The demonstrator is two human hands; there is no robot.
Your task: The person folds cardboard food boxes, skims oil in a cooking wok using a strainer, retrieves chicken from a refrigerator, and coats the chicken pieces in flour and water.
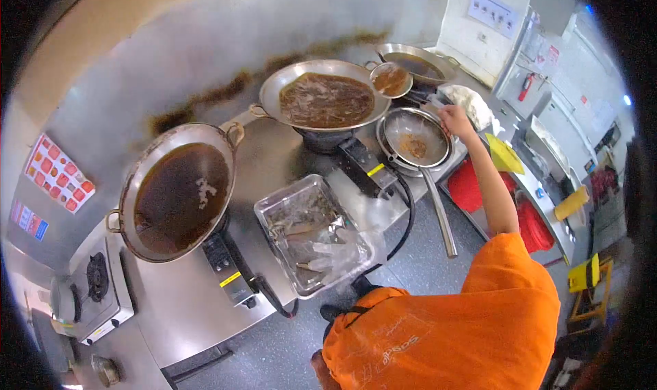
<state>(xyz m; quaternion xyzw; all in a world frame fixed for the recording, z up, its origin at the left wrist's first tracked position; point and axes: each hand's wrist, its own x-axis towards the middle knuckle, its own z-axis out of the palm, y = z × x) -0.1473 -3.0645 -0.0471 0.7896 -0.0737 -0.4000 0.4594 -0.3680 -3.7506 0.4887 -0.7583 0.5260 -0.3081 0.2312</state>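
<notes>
As the head camera looks forward and down, the right hand (455, 121) of the person in the orange shirt (452, 328) is reaching across the stainless steel table (164, 287). Its fingers are bent inward and seem closed around the handle of a small round metal ladle (391, 82), although a part of this handle is difficult to see. The ladle, which contains brown liquid, is above the near rim of a far wide metal pan (448, 71) and beside the right edge of a middle wide metal pan (271, 101), filled with brown bubbly liquid. Close below the hand, a round metal mesh sieve (417, 124) with a long handle lies over a metal pot (385, 147); brown bits are on its mesh. A crumpled white bag (469, 102) is just behind the hand. Of the left arm (324, 374) only a small part shows near the bottom edge, and I cannot tell how its fingers stand. Toward the left is a third wide metal pan (185, 132), with dark brown liquid and a patch of pale foam. Between this pan and the sieve, a rectangular metal tray (280, 249) holds crumpled clear plastic (335, 253).
</notes>
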